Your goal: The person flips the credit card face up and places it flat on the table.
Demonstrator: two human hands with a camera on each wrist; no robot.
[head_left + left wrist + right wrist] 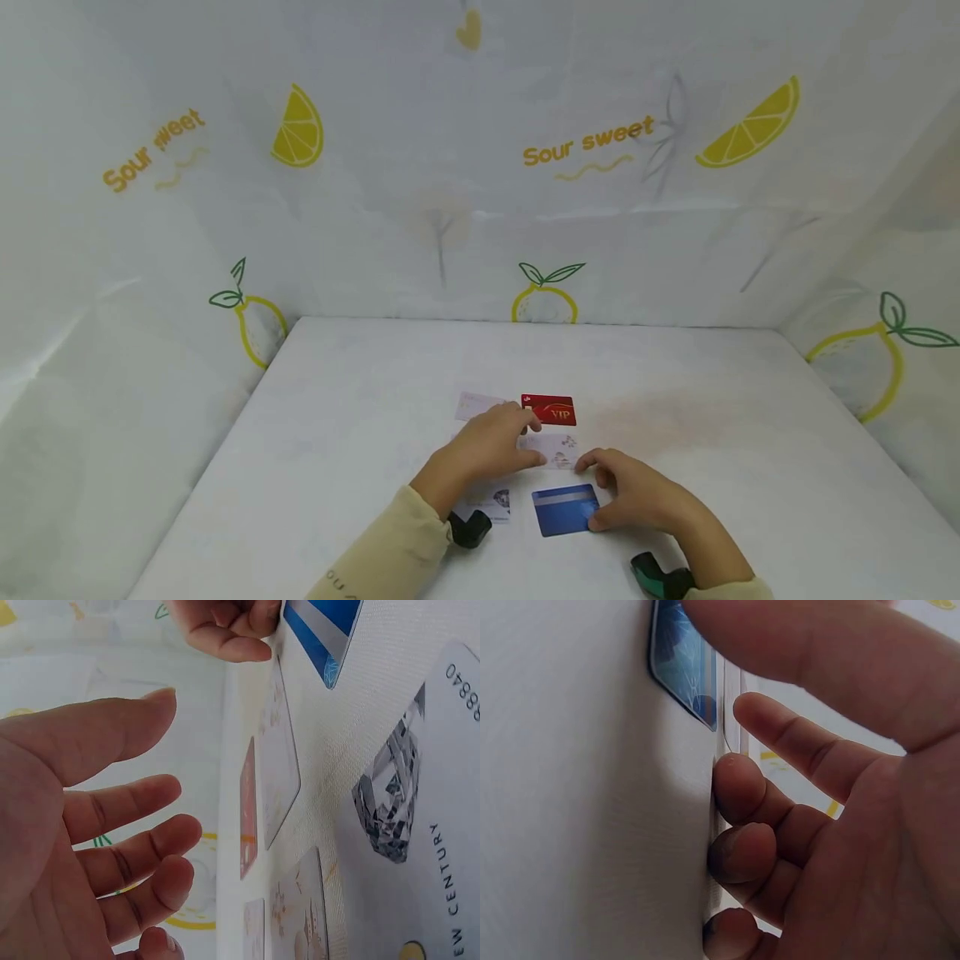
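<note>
My left hand point(487, 442) hovers over the middle of the cards with fingers loosely spread, holding nothing. Just beyond its fingertips lies the red VIP card point(562, 411). A pale floral card point(561, 451) is partly under its thumb. My right hand point(641, 493) is at the blue card point(562, 510), its thumb at that card's lower right corner, its index fingertip near the floral card's edge. The right wrist view shows that thumb over the blue card point(682, 667) and the other fingers loosely bent. A white card with a diamond picture point(390, 795) lies below my left wrist.
Another pale card point(476, 405) lies at the back left, beside the red one. One more pale card point(300, 911) shows in the left wrist view, hidden by my hand from above. The white tabletop point(712, 375) meets lemon-printed sheeting point(420, 183) behind and at both sides.
</note>
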